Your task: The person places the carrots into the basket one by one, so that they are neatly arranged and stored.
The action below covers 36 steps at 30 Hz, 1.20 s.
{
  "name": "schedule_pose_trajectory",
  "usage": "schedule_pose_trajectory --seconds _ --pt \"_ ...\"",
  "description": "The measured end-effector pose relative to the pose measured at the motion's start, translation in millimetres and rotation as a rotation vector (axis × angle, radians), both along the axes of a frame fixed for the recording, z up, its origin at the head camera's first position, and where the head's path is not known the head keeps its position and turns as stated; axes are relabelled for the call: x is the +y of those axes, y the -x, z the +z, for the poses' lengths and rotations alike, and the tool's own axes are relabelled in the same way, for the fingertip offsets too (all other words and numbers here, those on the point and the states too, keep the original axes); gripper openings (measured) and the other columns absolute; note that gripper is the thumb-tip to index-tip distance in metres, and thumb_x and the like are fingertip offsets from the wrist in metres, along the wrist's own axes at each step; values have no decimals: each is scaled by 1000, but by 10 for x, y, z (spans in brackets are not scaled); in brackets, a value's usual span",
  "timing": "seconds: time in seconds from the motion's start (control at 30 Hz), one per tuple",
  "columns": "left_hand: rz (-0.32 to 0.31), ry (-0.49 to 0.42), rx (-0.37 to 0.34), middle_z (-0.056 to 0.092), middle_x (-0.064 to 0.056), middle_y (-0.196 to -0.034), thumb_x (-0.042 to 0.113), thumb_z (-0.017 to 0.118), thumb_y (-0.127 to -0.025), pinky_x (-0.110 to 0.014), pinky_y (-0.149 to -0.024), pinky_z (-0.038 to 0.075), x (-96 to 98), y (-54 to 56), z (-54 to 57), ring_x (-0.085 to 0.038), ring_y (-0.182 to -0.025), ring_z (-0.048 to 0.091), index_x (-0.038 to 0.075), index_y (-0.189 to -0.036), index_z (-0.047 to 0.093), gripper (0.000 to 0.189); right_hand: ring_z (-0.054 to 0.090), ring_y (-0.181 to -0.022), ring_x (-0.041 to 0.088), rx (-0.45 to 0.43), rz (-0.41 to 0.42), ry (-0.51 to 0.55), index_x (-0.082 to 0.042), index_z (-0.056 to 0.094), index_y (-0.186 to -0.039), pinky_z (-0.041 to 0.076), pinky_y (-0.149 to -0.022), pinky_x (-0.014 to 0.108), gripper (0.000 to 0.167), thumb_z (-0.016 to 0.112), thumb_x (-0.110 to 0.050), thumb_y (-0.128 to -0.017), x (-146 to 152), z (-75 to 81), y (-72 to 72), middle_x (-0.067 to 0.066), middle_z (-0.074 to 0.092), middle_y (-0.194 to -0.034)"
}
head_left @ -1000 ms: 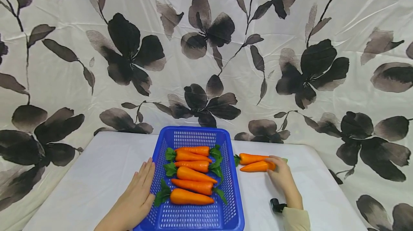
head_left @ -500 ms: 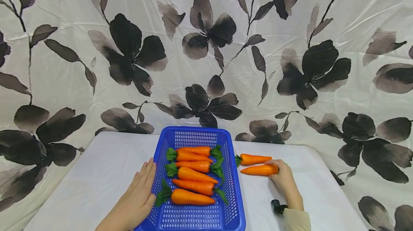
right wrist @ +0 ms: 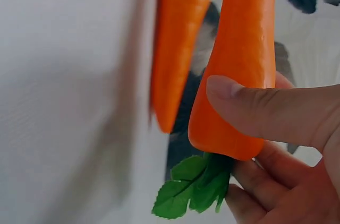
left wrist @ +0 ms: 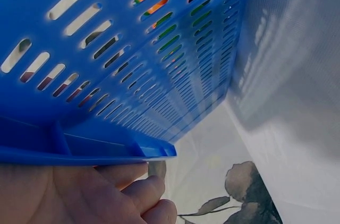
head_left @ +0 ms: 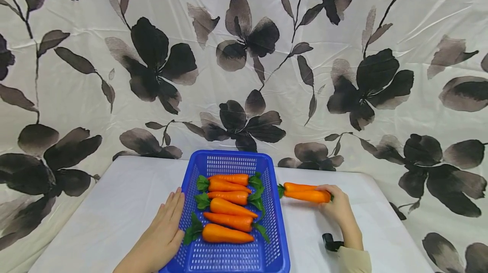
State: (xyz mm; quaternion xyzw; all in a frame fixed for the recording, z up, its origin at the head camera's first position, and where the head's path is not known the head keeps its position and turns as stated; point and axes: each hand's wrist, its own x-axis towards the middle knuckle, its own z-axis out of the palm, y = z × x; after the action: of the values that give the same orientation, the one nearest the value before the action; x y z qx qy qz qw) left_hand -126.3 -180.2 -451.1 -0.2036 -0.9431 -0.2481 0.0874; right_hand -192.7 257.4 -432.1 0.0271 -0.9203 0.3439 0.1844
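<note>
My right hand (head_left: 337,205) pinches an orange carrot (head_left: 308,196) near its thick, leafy end. In the right wrist view the thumb lies across this carrot (right wrist: 239,49), and its green leaves hang below the fingers. It appears raised off the table. Just behind it lies another carrot (head_left: 299,186), its leaves to the left, partly covered from the head view. My left hand (head_left: 160,230) rests along the left rim of a blue plastic basket (head_left: 280,222), fingers straight. From the left wrist, the fingers show against the outside of the basket's rim (left wrist: 79,159).
Inside the basket, several carrots (head_left: 227,233) lie crosswise in a column, leaves pointing alternately left and right. Both basket and loose carrots are on a white-covered table (head_left: 114,205). A floral cloth (head_left: 244,78) hangs behind it. A black strap mount (head_left: 331,242) sits at the right wrist.
The right hand first reached over both loose carrots, then took the nearer one by its thick end. That carrot has since shifted up in view, now overlapping the one behind. The left hand stays put.
</note>
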Motion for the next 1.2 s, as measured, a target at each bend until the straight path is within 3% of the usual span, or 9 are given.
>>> schedule_pose_trajectory --seconds 0.03,0.07,0.13,0.2,0.3,0.6,0.83,0.97,1.2 --pt "-1 0 2 11 -22 -163 10 54 -92 -18 -111 -16 0 -1 -1 -32 -151 4 -6 -155 19 73 56 -108 41 -47 26 17 4 67 -110 43 -103 48 41 62 21 -73 144 -84 101 25 61 -114" --pt "-2 -1 4 11 -22 -164 10 54 -92 -18 -111 -16 0 -2 -2 -32 -151 4 -7 -155 19 73 56 -110 41 -99 39 42 3 68 -112 43 -101 55 42 65 19 -74 244 -135 177 25 61 -117" --pt "-4 0 7 11 -21 -164 10 54 -92 -18 -111 -16 0 -2 -4 -32 -151 4 -7 -155 19 73 56 -113 40 -156 79 72 -1 69 -116 44 -102 54 43 70 14 -75 390 -192 279 22 62 -120" --pt "-5 2 7 10 -21 -164 9 54 -92 -18 -111 -16 -1 -4 -7 -32 -151 3 -7 -154 19 73 57 -112 38 -147 66 102 -3 70 -116 46 -101 52 45 74 14 -74 373 -171 297 20 62 -120" --pt "-3 7 13 11 -22 -163 9 54 -91 -18 -111 -16 -3 -7 -12 -32 -151 4 -7 -154 20 73 57 -113 37 -133 24 101 -3 70 -117 46 -101 53 47 75 14 -74 262 -55 245 20 61 -122" --pt "-1 6 8 9 -21 -164 10 54 -92 -19 -111 -15 -7 -5 -13 -32 -151 4 -6 -155 19 74 57 -113 36 -1 75 90 -4 70 -117 45 -101 55 47 77 14 -73 -15 282 45 17 62 -120" --pt "-3 8 4 8 -20 -164 10 54 -92 -19 -111 -16 -12 2 -5 -32 -151 4 -6 -155 19 74 62 -107 28 130 142 50 -8 72 -112 50 -96 42 49 83 11 -68 -243 423 -93 9 66 -114" --pt "-5 7 18 9 -20 -164 10 54 -92 -19 -112 -15 -15 7 -3 -31 -151 3 -6 -155 19 74 62 -102 25 152 208 60 -8 71 -114 54 -90 44 50 84 9 -69 -369 483 -149 7 66 -112" --pt "-12 -1 25 10 -21 -164 9 54 -92 -19 -111 -15 -8 8 -15 -30 -152 3 -6 -155 19 74 61 -97 17 145 296 60 -11 71 -115 57 -86 36 51 85 6 -69 -594 630 -268 2 65 -109"
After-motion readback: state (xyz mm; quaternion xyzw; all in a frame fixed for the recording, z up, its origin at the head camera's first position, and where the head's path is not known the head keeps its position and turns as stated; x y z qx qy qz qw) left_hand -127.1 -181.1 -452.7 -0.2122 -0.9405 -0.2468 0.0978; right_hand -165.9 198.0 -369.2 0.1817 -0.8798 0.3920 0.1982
